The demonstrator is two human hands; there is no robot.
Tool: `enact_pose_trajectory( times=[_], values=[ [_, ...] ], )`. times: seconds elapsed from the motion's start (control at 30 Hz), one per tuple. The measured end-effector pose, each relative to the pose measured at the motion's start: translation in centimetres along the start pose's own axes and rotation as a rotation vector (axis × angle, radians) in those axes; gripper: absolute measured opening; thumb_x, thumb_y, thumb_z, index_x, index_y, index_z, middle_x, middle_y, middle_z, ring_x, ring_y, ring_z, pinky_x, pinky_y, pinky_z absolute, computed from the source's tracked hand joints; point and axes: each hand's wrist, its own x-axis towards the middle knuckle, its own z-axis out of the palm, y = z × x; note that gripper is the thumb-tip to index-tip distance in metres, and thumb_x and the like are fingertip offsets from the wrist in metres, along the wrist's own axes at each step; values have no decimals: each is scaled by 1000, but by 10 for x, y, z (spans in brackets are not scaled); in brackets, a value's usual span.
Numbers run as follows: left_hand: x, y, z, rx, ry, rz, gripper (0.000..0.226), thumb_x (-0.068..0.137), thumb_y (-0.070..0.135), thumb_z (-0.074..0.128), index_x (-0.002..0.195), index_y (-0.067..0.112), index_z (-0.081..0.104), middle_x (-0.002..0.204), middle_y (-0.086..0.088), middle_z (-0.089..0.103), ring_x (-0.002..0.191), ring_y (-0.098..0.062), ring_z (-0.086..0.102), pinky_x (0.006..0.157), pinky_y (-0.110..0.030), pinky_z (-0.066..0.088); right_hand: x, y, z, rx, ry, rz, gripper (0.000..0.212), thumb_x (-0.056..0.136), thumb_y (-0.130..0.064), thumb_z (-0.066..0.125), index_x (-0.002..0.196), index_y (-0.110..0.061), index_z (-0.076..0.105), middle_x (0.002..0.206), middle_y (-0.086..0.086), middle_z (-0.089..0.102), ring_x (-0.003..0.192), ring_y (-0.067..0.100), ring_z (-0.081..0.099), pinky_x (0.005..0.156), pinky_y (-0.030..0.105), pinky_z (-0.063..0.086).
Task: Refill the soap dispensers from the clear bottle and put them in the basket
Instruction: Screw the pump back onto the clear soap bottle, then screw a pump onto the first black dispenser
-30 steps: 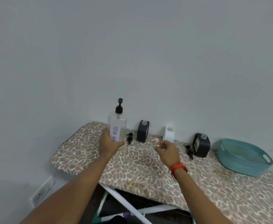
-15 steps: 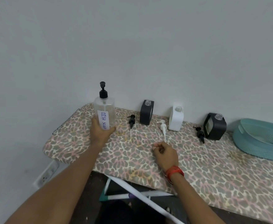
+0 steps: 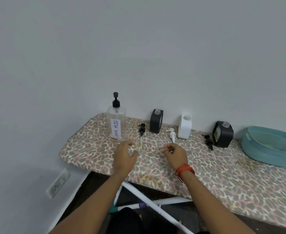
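Risk as I'm reading it: clear bottle (image 3: 116,122) is standing tall near the bench (image 3: 88,149) end, so a clumsy grab risks tipping it; narrow neck on the black dispenser (image 3: 156,121) right of it is inviting spills. Left grip (image 3: 124,155) is hovering spread just in front of the bottle, not touching. Right grip (image 3: 175,153) is sitting curled further right, by the white pump (image 3: 172,135); can't tell if it's pinching.

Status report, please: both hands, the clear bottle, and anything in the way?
Left hand open, off the clear bottle; bottle upright, pump on. Right hand curled by the white pump, grip unclear. Dispensers uncapped; nothing blocks them.
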Motion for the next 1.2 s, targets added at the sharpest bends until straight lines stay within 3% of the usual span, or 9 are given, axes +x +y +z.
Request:
enact_pose_trajectory(
  times=[0.13,0.33,0.4,0.6,0.73,0.83,0.9,1.07,1.2],
  values=[
    [9,7,13,127,-355,68,37,89,24,74,124,14,67,124,-1,64,117,-18,57,100,-32,46,10,-13,-9,21,43,3,11,87,-19,69,96,-26,67,78,-10,64,71,7,61,65,20,49],
    [6,-9,32,243,-248,152,23,91,32,65,110,22,72,115,8,66,109,-12,57,94,-30,41,69,-43,-11,-60,16,68,63,83,-53,71,130,-13,58,112,2,68,97,19,64,83,28,48],
    [7,-12,34,212,-232,150,21,90,30,66,107,22,72,112,8,66,107,-12,57,93,-29,42,94,-60,-1,-107,-15,101,73,83,-59,70,131,-5,55,115,9,66,93,23,59,80,30,48],
    [7,-14,34,150,-239,131,21,87,29,65,105,22,72,112,8,66,109,-11,55,97,-33,44,152,-101,41,-108,-20,153,46,82,-56,73,85,-13,57,98,7,64,79,22,60,74,33,53],
    [8,-13,31,83,-235,99,23,85,26,69,106,19,74,110,7,67,109,-12,56,99,-35,46,167,-98,51,-156,27,222,36,83,-38,72,100,-9,59,99,10,67,78,25,61,67,32,52],
    [7,-9,28,-50,-189,41,25,85,25,75,109,19,73,107,9,67,106,-9,58,96,-36,50,165,-95,45,-129,50,224,38,80,-39,74,97,-11,56,94,9,64,75,24,61,63,32,52],
    [5,-7,23,-150,-149,-15,39,82,32,79,118,23,68,115,12,65,110,-6,58,96,-30,52,157,-92,36,-72,51,226,40,77,-41,76,95,-10,61,92,8,66,77,23,65,66,35,57],
    [4,-3,11,-345,-123,-51,119,64,65,84,157,19,26,150,5,44,137,-9,45,113,-27,38,108,-84,10,25,-25,116,24,73,-40,75,74,-16,70,80,0,73,80,19,70,69,37,61],
    [1,1,9,-277,-142,18,137,62,77,81,163,23,7,169,2,18,155,-14,23,124,-35,27,57,-86,5,19,-139,33,18,69,-36,76,58,-25,66,55,-18,64,60,6,61,52,24,48]
  ],
)
